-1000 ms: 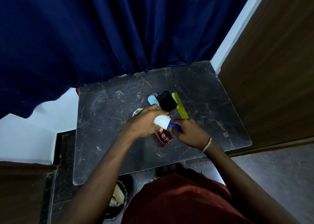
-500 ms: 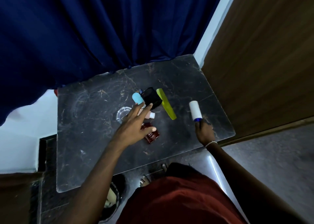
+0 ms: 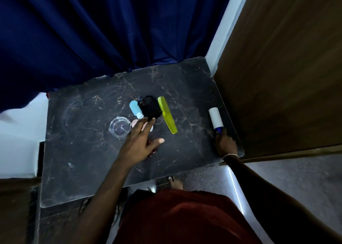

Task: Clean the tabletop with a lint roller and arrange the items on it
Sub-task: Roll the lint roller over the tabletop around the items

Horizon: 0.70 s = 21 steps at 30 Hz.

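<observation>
Head view: right grip (image 3: 225, 144) wrapped round lint roller (image 3: 215, 118) handle, bench (image 3: 77, 151) right edge. Left grip (image 3: 137, 143) splayed wide over pink bottle (image 3: 134, 123). My worry: a careless sweep knocks glass dish (image 3: 119, 128).

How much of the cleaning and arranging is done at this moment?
Nothing looks finished: the tabletop shows pale smudges, and the comb, blue bottle and glass dish lie clustered. In hand: the right hand grips the lint roller at the right edge; the left hand reaches open over the cluster. Left: rolling and arranging.

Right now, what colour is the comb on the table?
The comb is bright yellow-green; the head view shows it best.
</observation>
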Each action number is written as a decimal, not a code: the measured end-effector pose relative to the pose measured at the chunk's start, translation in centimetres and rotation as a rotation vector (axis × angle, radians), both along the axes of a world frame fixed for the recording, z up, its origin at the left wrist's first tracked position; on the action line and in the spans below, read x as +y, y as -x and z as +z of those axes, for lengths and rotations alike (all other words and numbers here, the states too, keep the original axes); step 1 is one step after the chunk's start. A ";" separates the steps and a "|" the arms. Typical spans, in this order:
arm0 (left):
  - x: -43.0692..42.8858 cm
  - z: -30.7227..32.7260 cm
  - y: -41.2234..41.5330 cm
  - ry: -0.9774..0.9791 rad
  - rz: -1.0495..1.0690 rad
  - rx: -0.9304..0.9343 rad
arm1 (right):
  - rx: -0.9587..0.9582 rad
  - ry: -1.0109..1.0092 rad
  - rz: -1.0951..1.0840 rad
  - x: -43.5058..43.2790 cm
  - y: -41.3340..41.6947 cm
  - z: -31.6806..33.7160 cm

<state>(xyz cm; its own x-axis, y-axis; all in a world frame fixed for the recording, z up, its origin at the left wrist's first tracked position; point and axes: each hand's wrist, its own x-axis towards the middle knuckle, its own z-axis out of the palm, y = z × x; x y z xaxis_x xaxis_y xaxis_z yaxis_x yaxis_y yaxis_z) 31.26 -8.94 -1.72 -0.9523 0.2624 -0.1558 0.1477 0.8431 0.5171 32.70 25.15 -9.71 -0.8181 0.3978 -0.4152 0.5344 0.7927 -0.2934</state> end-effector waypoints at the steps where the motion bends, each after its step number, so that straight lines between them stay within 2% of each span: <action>1: 0.3 -0.2 -0.1 0.001 0.007 0.001 | 0.003 -0.006 0.002 0.0 0.1 -0.1; 8: 1.4 -1.4 0.1 0.040 -0.024 0.027 | -0.069 -0.073 0.088 0.7 0.5 -0.9; 14: 1.8 -1.2 0.0 0.145 0.005 0.045 | -0.057 -0.201 0.123 1.3 0.6 -1.0; 21: 1.7 -1.7 -0.1 0.207 0.022 0.016 | -0.043 -0.234 0.242 -1.6 0.9 -1.1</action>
<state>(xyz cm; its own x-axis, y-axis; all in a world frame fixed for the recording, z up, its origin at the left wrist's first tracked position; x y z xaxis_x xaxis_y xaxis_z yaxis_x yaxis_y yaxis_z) 31.33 -7.24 -3.45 -0.9602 0.2053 -0.1894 0.1347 0.9343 0.3300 31.83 23.52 -10.78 -0.8841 0.2827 -0.3721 0.3303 0.9413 -0.0696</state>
